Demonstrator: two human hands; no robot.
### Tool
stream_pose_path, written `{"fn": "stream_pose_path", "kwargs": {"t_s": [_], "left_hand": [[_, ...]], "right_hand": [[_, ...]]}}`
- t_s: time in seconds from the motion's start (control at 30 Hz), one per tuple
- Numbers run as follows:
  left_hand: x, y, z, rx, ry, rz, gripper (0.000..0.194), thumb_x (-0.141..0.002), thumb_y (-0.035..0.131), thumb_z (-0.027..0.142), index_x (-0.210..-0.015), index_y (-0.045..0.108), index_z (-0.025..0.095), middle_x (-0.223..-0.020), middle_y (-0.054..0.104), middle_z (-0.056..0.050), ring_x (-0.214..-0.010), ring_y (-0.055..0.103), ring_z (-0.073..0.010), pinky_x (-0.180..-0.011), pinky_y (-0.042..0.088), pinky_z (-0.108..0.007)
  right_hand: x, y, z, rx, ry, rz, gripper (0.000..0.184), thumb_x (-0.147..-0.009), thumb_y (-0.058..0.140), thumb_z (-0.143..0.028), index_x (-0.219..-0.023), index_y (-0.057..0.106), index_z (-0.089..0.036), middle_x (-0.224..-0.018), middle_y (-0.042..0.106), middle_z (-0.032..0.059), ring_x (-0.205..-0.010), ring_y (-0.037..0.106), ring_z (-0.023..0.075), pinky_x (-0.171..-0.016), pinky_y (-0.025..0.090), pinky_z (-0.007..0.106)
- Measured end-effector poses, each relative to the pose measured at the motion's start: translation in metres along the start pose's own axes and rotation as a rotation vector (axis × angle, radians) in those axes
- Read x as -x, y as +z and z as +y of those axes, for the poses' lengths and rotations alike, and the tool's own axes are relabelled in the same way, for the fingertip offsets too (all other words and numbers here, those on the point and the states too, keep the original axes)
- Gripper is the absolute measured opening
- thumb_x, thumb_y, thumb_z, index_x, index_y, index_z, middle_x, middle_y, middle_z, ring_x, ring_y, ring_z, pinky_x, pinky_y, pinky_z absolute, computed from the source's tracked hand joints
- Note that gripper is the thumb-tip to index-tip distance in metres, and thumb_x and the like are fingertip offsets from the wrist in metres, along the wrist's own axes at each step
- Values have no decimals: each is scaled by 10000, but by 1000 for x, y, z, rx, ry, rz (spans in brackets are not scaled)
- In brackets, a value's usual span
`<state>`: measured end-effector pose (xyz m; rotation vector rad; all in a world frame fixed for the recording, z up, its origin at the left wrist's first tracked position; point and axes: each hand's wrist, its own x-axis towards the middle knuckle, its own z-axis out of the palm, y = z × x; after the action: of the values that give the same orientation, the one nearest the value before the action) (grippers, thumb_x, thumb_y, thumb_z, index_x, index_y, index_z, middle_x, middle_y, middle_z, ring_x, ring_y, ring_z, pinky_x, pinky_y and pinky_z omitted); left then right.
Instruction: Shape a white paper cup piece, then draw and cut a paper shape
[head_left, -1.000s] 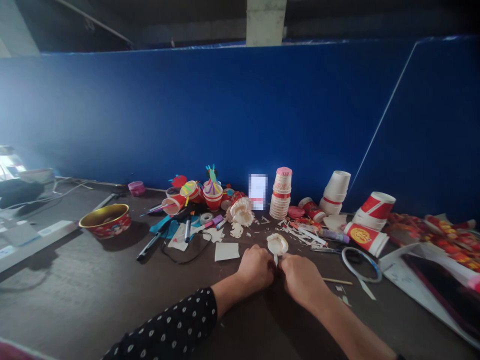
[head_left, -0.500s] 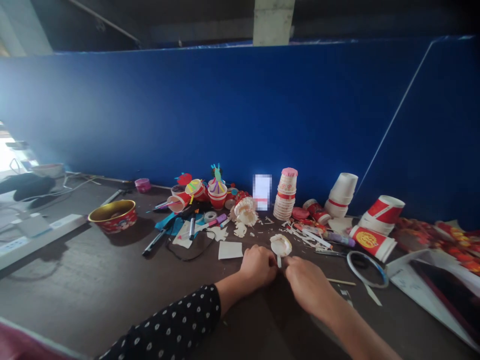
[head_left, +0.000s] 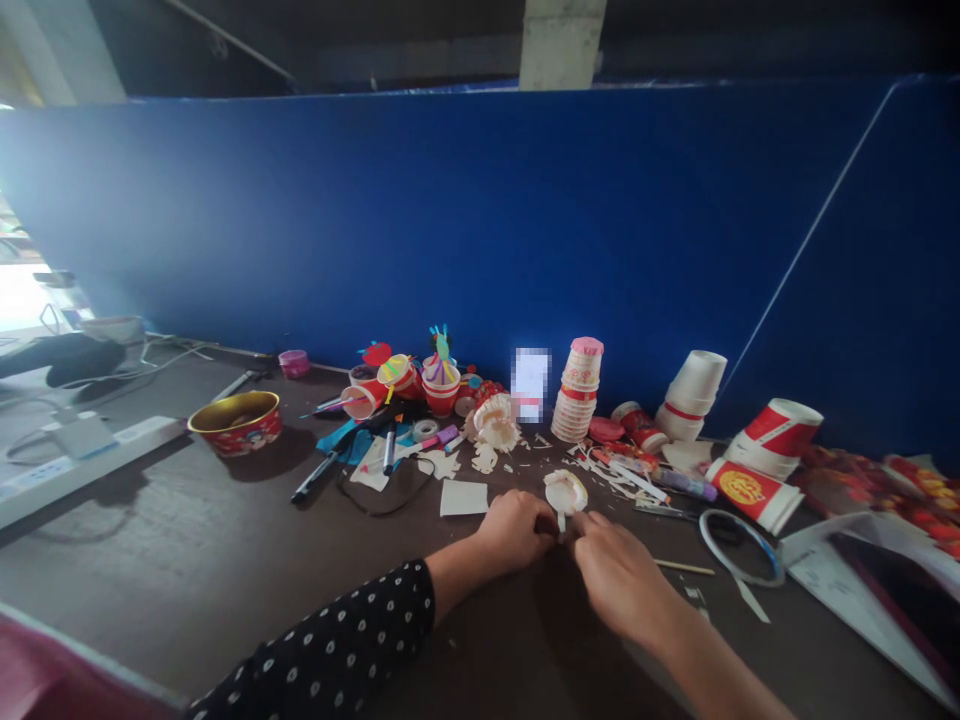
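Observation:
Between my hands is a small, round white paper cutout (head_left: 562,490) with a raised, curled rim and a narrow strip pointing toward me. My left hand (head_left: 516,532) is closed, its fingertips at the left side of the strip. From the right, my right hand (head_left: 616,572) closes its fingers by the lower edge of the same cutout. Its fingertips are partly hidden behind the hand. A square white card (head_left: 463,498) lies flat just left of my left hand. Paper scraps (head_left: 611,478) are scattered beyond my right hand.
A gold-rimmed red bowl (head_left: 235,424) stands at left, near a power strip (head_left: 90,470). Decorated paper cups (head_left: 441,388), a cup stack (head_left: 575,400) and white cups (head_left: 686,400) line the blue partition (head_left: 450,220). A tape roll (head_left: 739,548) and a tablet (head_left: 892,600) lie at right.
The whole view has shifted slightly, so things on the table appear a little further right. My hands keep nearly the same pose around the paper cutout.

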<state>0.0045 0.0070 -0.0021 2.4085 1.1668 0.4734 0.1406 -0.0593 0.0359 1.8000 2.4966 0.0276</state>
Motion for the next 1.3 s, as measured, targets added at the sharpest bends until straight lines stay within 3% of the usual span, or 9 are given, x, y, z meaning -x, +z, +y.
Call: {"fn": "stream_pose_path", "kwargs": {"t_s": [0.33, 0.67, 0.9, 1.07, 1.3], "left_hand": [[1, 7, -3, -28, 97, 76, 141, -700, 575, 230, -781, 689, 214, -813, 670, -5, -796, 562, -166, -778, 412, -258], [-2, 12, -5, -49, 67, 49, 135, -725, 569, 263, -782, 679, 209, -829, 667, -12, -820, 559, -175, -790, 404, -272], [-1, 10, 0, -56, 49, 54, 122, -714, 573, 255, -756, 682, 220, -813, 668, 1, -818, 560, -171, -777, 408, -259], [-3, 11, 0, -53, 52, 62, 133, -710, 554, 215, -733, 685, 223, -802, 666, 0, -799, 557, -167, -773, 406, -260], [-1, 14, -2, -70, 78, 105, 109, -710, 561, 238, -710, 667, 216, -774, 656, -1, -784, 554, -172, -750, 399, -266]], "right_hand": [[-1, 3, 2, 5, 0, 9, 388, -748, 348, -10, -938, 670, -110, -1102, 591, 144, -987, 520, 238, -842, 381, 308], [-3, 10, 9, 0, -8, 48, 346, -702, 376, 5, -799, 679, -130, -993, 630, 134, -883, 565, 218, -808, 380, 298], [-2, 8, 14, -31, 41, 42, 305, -742, 384, -47, -850, 649, -153, -836, 677, 111, -767, 621, 203, -635, 378, 262], [2, 6, 17, -21, 25, 47, 291, -764, 387, -68, -913, 616, -167, -786, 687, 100, -739, 631, 204, -622, 371, 266], [3, -3, 6, 61, -20, -20, 304, -719, 400, -13, -820, 661, -130, -861, 670, 137, -792, 625, 242, -646, 406, 287]]}}
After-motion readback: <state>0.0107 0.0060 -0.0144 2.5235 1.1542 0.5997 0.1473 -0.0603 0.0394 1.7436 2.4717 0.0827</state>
